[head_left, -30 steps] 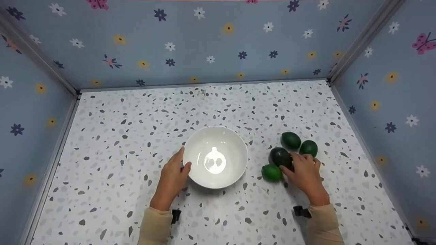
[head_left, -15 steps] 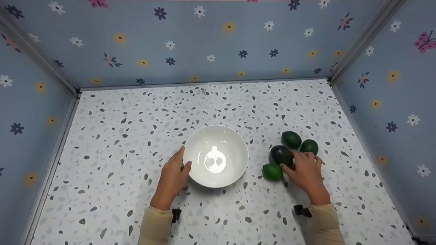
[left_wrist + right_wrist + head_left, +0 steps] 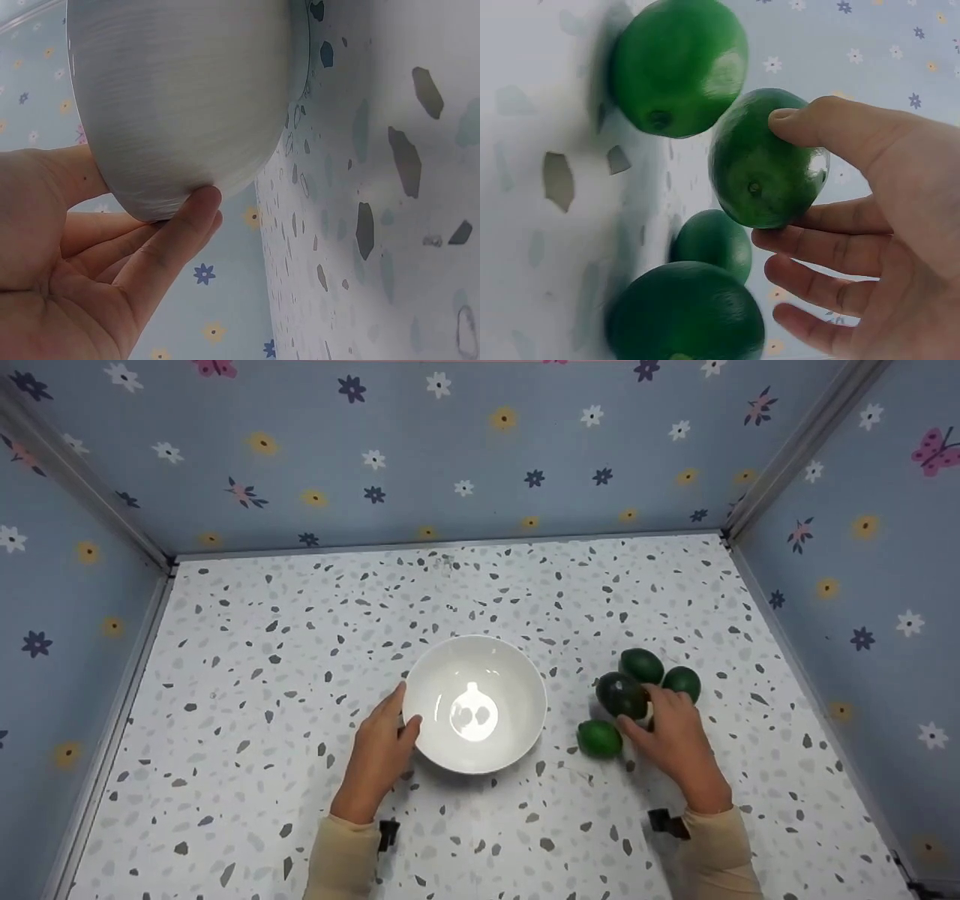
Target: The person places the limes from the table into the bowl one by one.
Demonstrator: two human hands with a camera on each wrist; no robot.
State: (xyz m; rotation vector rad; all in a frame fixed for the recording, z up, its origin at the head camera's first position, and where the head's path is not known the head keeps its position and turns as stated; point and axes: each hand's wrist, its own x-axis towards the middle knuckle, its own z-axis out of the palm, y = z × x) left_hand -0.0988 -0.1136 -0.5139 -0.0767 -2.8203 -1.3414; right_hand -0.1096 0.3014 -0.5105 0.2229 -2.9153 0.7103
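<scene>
My left hand [image 3: 382, 754] holds the white bowl [image 3: 442, 667] at its left rim, thumb at the edge. In the left wrist view, fingers [image 3: 172, 240] press against the bowl's outer wall. On the right, my right hand [image 3: 675, 739] pinches a dark green lime [image 3: 621, 695] between thumb and fingers; the right wrist view shows its stem end, with the thumb [image 3: 799, 126] on top and the lower fingers free. A brighter green lime [image 3: 600, 739] lies just in front of it. Two more dark green limes [image 3: 641, 666] [image 3: 681, 684] sit close behind.
The speckled white table [image 3: 300, 607] carries the bowl and fruit. Blue flowered panels [image 3: 480, 450] stand along its back and both sides, joined by grey metal strips [image 3: 795, 457] at the corners.
The right hand has taken the dark green lime slightly up and back, leaving a gap to the brighter lime. The left hand and bowl stay in place.
</scene>
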